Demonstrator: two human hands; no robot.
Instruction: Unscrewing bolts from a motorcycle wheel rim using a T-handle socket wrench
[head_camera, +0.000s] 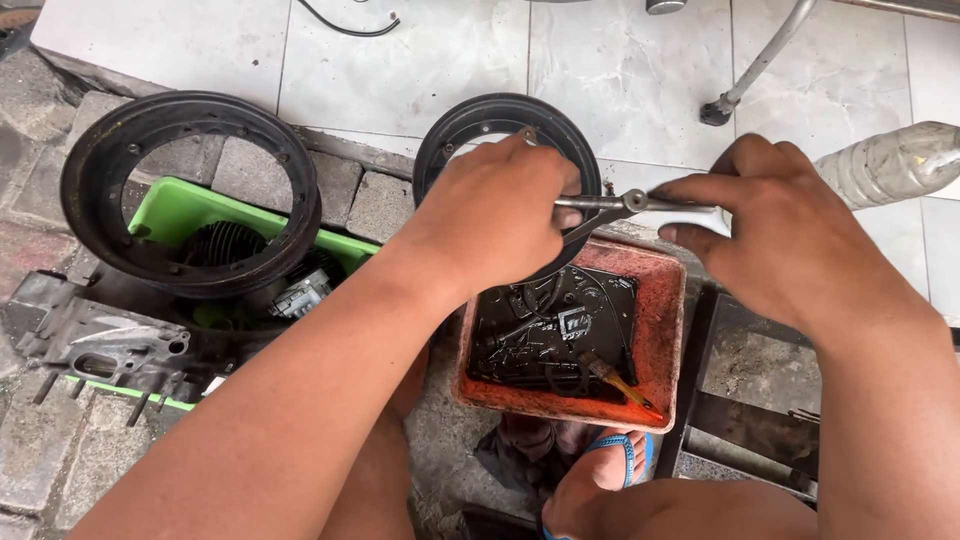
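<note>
Pliers (620, 207) of grey metal with pale handles are held level above an orange plastic tub (665, 330) of black oily liquid, where dark parts and a small brush (612, 377) lie. Right hand (790, 235) is clenched round the handles, while the left hand (495, 215) grips a round black wheel rim (470, 125) at the plier tips; a second rim (190, 190) rests on a green tray (175, 210).

Plier jaws (585, 215) hidden behind the left hand (495, 215), black rim (500, 115) half covered by that hand, parts in the orange tray (665, 330) sunk in dark oil, clear bottle (895, 160) cut off at right edge
</note>
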